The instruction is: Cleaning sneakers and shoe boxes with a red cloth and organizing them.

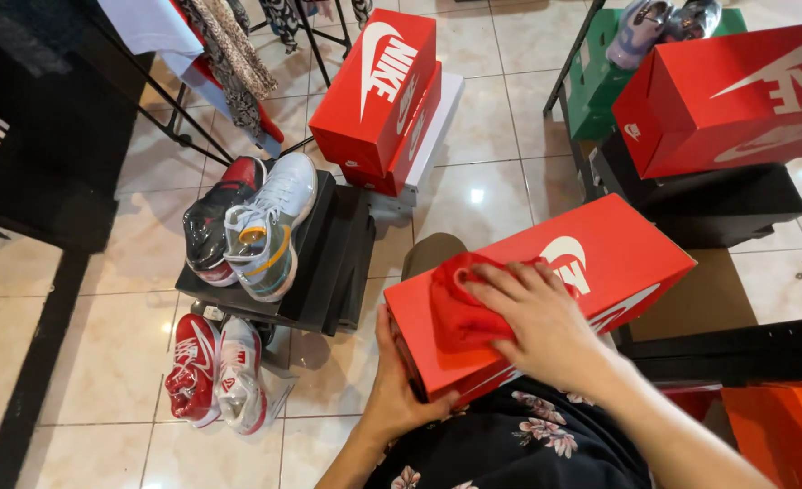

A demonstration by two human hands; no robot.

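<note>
Two hands are seen at one red shoe box [600, 263], which is rested across the person's lap, above a dark flowered garment [519, 444]. The left hand [396, 389] is wrapped around the near end of the box, fingers bent around its lower corner, so that the box is grasped from below. The right hand [537, 321] is laid flat on the lid, fingers spread, and a red cloth [460, 308] is pressed beneath it against the lid; the cloth is bunched under the palm rather than gripped in a fist.

To the left, on the pale tiled floor [501, 163], a black box [329, 263] is set, and a black and red shoe [215, 222] and a white and grey shoe [270, 222] are placed side by side on it. Just below, a red and white pair of shoes [215, 371] is laid on the floor. Further back, two red boxes [383, 100] are stacked on a white one. At the right, a large red box [736, 100] is rested on a black box [718, 204], with a green box [600, 81] behind it
</note>
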